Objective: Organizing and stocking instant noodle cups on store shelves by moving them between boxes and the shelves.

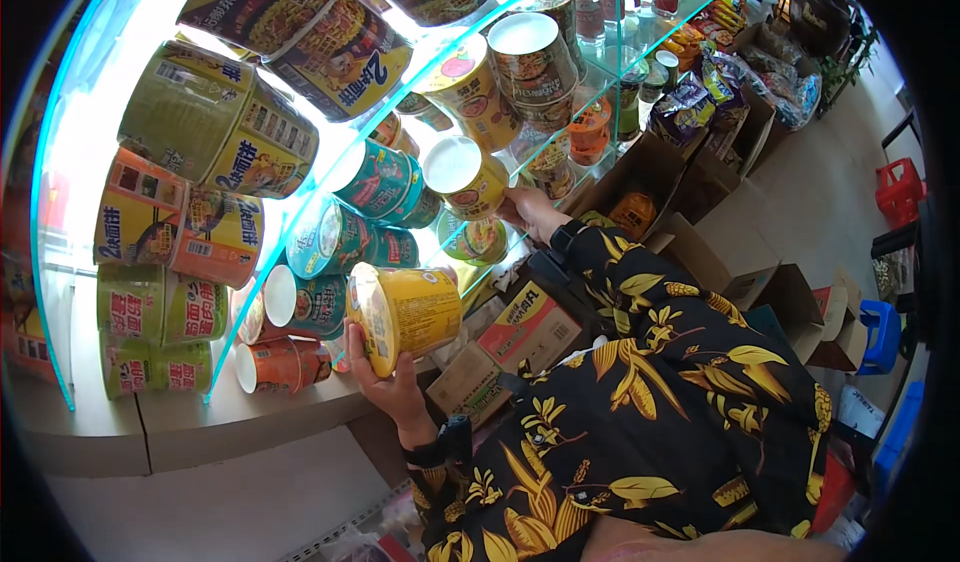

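My left hand (392, 387) grips a yellow instant noodle cup (415, 307) by its lid end, tilted on its side in front of the shelves. The fingers are wrapped round the rim. My right hand (537, 214) reaches to the glass shelf, its fingers closed on the lower side of a yellow noodle cup with a white lid (466, 174). Part of that grip is hidden by the cup. Close by stand teal noodle cups (375, 177) and a green-and-yellow cup (475, 239).
A lit glass shelf unit (300, 222) holds stacked noodle tubs, including green-and-pink ones (160, 307). Below my arms are cardboard cartons (530, 327). Open boxes (690, 172) with snack bags line the right side. A red basket (900, 192) and blue stool (880, 337) stand farther right.
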`<state>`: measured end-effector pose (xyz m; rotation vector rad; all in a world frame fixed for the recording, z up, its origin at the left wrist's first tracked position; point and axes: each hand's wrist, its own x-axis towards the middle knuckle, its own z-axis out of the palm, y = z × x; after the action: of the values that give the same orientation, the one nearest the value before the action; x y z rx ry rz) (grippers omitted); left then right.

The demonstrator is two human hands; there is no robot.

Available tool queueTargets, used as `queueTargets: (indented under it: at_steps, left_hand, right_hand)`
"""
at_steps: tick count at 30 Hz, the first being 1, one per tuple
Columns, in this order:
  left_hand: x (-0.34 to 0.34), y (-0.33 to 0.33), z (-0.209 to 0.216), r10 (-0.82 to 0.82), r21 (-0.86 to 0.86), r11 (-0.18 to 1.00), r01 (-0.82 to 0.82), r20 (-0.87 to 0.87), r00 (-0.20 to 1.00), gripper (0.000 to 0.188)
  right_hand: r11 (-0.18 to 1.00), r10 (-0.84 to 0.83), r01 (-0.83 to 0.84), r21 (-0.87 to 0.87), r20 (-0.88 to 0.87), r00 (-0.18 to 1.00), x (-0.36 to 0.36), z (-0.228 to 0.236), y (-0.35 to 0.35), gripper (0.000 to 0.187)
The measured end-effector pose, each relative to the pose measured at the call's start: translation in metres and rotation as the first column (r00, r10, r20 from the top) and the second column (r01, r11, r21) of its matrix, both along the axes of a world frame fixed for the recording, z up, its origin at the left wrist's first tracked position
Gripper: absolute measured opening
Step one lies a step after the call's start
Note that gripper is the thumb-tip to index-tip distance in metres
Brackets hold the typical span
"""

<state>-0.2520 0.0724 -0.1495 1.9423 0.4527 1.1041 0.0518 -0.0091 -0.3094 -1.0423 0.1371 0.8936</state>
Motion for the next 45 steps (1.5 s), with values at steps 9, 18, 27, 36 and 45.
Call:
queueTargets:
  at_steps: [9, 18, 27, 36, 45]
  left_hand:
    - [0.012, -0.001, -0.008, -0.095, -0.348, 0.929, 0.124, 0.099, 0.991, 0.063]
    - [0.104, -0.012, 0.023, -0.202, -0.817, 0.222, 0.532, 0.495, 0.845, 0.06]
    - [0.165, 0.012, 0.005, -0.448, -0.863, -0.001, 0.506, 0.452, 0.771, 0.068]
    - [0.176, 0.022, -0.01, -0.427, -0.844, 0.024, 0.535, 0.475, 0.769, 0.066]
    - [0.169, -0.004, 0.002, -0.354, -0.753, 0.304, 0.584, 0.48, 0.803, 0.056]
  right_hand:
    - [0.994, 0.042, -0.035, -0.104, 0.065, 0.997, -0.009, 0.017, -0.023, 0.026]
    - [0.886, 0.283, -0.426, 0.184, 0.515, 0.809, -0.034, 0.11, -0.058, 0.05]
    - [0.959, 0.175, -0.274, 0.066, 0.622, 0.763, -0.018, 0.162, -0.051, 0.052]
    - [0.968, 0.171, -0.251, 0.026, 0.665, 0.727, -0.012, 0.159, -0.045, 0.049]
    - [0.952, 0.076, -0.194, 0.236, 0.432, 0.899, -0.012, 0.148, -0.058, 0.047]
